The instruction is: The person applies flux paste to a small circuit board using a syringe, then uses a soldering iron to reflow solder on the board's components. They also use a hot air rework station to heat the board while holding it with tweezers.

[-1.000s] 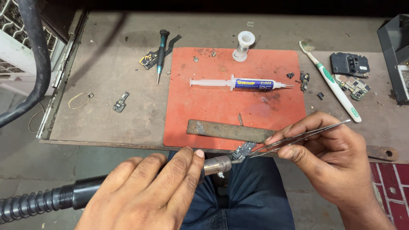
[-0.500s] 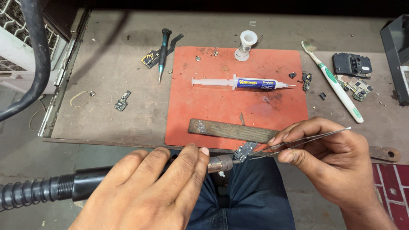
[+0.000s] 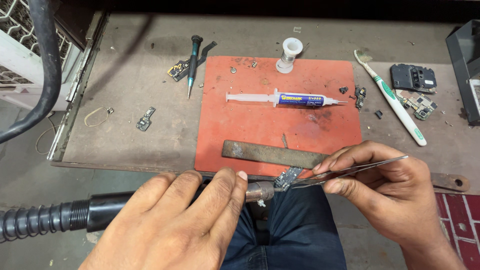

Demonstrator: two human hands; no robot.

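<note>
small circuit board (image 3: 287, 177) in tweezers (image 3: 350, 170), right hand (image 3: 385, 192)

even soft daylight, sharp focus, faint shadows, slight wide-angle edge distortion

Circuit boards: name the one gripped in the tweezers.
The small board at the tweezers' tip, beside the hot-air nozzle; the others lie loose on the bench.

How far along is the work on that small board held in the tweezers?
In hand: the right hand pinches tweezers gripping a small circuit board, and the left hand holds the hot-air nozzle against it. Already out: syringe and file on the red mat. Left: the board is off the mat, and whether anything has loosened is too small to tell.
</note>
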